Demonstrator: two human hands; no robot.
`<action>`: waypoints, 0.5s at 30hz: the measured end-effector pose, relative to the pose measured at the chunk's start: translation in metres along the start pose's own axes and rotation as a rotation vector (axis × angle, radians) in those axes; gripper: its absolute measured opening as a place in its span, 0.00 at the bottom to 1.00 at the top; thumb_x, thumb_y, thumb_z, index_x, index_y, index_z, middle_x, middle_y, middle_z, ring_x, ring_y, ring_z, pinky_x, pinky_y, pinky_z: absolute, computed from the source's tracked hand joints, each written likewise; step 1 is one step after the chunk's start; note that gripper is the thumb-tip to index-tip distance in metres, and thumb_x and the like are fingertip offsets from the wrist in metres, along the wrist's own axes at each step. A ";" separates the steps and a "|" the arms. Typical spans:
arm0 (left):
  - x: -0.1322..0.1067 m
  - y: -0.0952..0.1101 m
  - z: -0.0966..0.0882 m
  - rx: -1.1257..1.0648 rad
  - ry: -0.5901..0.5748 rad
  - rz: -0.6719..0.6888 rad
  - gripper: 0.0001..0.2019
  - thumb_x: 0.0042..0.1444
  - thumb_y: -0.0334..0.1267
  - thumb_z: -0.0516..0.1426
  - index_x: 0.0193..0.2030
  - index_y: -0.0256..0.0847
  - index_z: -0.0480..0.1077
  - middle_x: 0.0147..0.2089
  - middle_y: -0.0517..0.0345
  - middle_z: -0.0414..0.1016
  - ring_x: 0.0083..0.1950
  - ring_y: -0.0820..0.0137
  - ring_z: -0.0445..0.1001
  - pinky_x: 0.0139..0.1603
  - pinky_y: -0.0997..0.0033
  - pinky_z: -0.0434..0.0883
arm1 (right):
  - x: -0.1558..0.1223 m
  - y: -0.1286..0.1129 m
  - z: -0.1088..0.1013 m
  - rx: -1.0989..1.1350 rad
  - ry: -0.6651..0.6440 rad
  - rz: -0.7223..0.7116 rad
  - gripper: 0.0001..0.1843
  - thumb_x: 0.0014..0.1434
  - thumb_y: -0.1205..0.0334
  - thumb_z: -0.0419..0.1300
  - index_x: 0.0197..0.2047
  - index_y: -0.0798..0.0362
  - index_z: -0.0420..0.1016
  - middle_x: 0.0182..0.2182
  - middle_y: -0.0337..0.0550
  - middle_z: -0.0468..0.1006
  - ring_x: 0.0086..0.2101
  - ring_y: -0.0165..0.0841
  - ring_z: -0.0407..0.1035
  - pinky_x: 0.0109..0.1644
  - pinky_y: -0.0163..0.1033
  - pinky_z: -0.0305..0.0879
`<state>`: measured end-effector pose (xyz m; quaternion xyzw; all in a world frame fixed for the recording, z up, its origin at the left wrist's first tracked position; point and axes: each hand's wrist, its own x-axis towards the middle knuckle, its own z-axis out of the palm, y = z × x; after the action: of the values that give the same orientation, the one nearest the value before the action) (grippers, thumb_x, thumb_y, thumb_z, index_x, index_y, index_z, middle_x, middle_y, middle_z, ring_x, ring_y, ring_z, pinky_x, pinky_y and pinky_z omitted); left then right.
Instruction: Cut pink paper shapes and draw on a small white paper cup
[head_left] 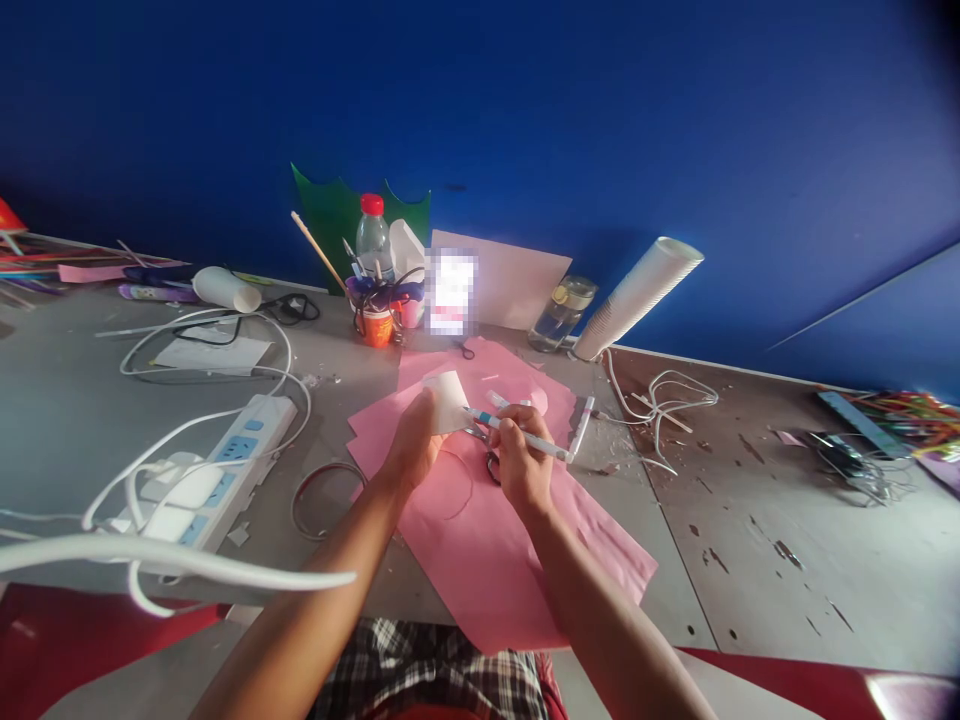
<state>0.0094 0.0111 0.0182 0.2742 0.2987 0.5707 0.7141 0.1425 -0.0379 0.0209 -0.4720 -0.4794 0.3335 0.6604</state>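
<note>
My left hand (415,437) is closed around a white paper cup (448,402), tilted on its side over the pink paper (465,550). In my right hand (521,455) is a white marker (536,442) with a blue band, and its tip points at the cup's side, close to it or touching; which one I cannot tell. Partly hidden under my right hand lie scissors (493,467) with dark handles. Another white marker or cap (582,430) rests at the right edge of the pink sheets.
A power strip (255,430) with white cables lies left. At the back stand a red-capped bottle (373,240), an orange cup of tools (377,328), a lit phone (451,290), a glass jar (562,313) and a leaning stack of paper cups (637,298). Loose cable (667,395) lies right.
</note>
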 end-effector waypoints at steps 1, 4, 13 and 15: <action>0.000 0.001 0.000 0.002 -0.011 0.001 0.26 0.51 0.61 0.66 0.40 0.37 0.75 0.35 0.56 0.73 0.36 0.68 0.70 0.43 0.65 0.71 | -0.001 0.000 0.000 -0.054 -0.012 -0.002 0.13 0.65 0.49 0.57 0.35 0.48 0.71 0.23 0.34 0.67 0.23 0.30 0.61 0.28 0.37 0.61; -0.002 0.002 0.001 0.016 -0.034 0.003 0.25 0.52 0.61 0.64 0.40 0.38 0.74 0.36 0.56 0.73 0.38 0.67 0.71 0.44 0.63 0.72 | -0.004 -0.002 -0.001 -0.189 -0.045 -0.034 0.14 0.65 0.47 0.55 0.36 0.48 0.72 0.25 0.37 0.72 0.26 0.32 0.65 0.30 0.38 0.64; 0.001 0.000 -0.002 0.059 -0.006 -0.003 0.27 0.52 0.63 0.63 0.41 0.38 0.73 0.34 0.55 0.74 0.39 0.64 0.73 0.46 0.60 0.73 | -0.005 -0.005 -0.001 -0.214 -0.078 -0.122 0.08 0.63 0.52 0.59 0.35 0.45 0.71 0.32 0.39 0.79 0.28 0.34 0.71 0.31 0.41 0.67; 0.001 -0.001 -0.002 0.074 -0.007 0.003 0.28 0.52 0.64 0.62 0.41 0.38 0.73 0.35 0.55 0.75 0.38 0.65 0.73 0.46 0.60 0.73 | -0.006 -0.005 -0.001 -0.214 -0.084 -0.117 0.08 0.64 0.52 0.59 0.35 0.45 0.70 0.31 0.38 0.79 0.27 0.33 0.69 0.30 0.40 0.67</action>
<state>0.0085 0.0122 0.0157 0.3030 0.3167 0.5592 0.7037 0.1416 -0.0452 0.0241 -0.4967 -0.5663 0.2609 0.6037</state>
